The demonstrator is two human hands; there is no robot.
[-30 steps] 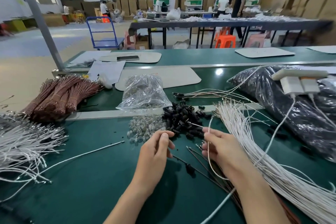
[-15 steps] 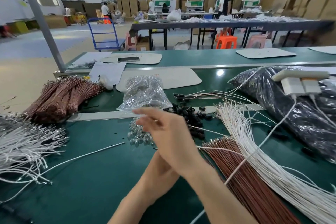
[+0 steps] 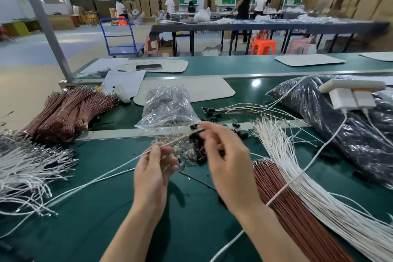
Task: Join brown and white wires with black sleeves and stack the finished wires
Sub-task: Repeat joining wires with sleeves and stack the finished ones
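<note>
My left hand point(image 3: 153, 168) pinches a white wire point(image 3: 102, 176) that trails off to the left over the green table. My right hand point(image 3: 230, 166) pinches a small black sleeve point(image 3: 194, 127) at that wire's raised end, above the loose pile of black sleeves point(image 3: 201, 153). To the right lie a fan of white wires point(image 3: 297, 168) and a row of brown wires point(image 3: 285, 208). Joined wires with black sleeves point(image 3: 231, 110) are stacked behind the metal rail.
A clear plastic bag point(image 3: 168, 108) and small clear parts point(image 3: 182, 157) sit behind my hands. Brown wire bundles point(image 3: 70, 110) and white wire bundles point(image 3: 27, 166) lie on the left. At the right are a black bag point(image 3: 340, 132) and a charger point(image 3: 350, 95), its cable crossing the wires.
My right hand, which reached across over the left, has moved back to the right. Both hands are now raised and hold a white wire between them.
</note>
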